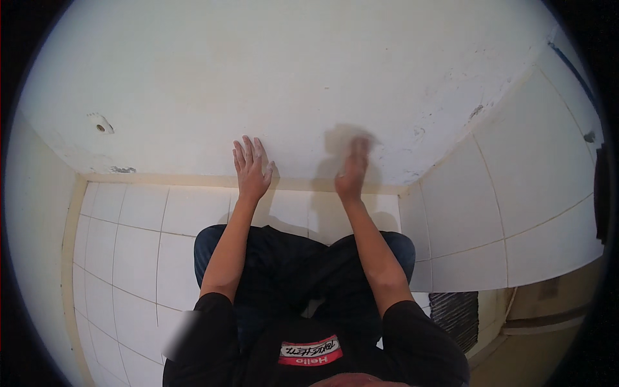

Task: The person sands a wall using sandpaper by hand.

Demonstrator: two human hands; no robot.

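Observation:
Both my arms reach forward to a pale, scuffed wall (pixel 303 71). My left hand (pixel 251 169) is open, with fingers spread and pointing up the wall. Its palm seems to rest on the surface, and whitish dust shows on the fingers. To the right, my right hand (pixel 354 166) is raised at the same wall, fingers upward, with its shadow falling beside it. Motion smears those fingers, so whether they grip anything cannot be made out.
White floor tiles (pixel 135 258) lie below, with a cream strip (pixel 155 180) along the wall's foot. A tiled surface (pixel 529 161) bounds the right side. At the left is a small hole (pixel 100 128) in the wall. A dark ribbed mat (pixel 454 319) lies at lower right.

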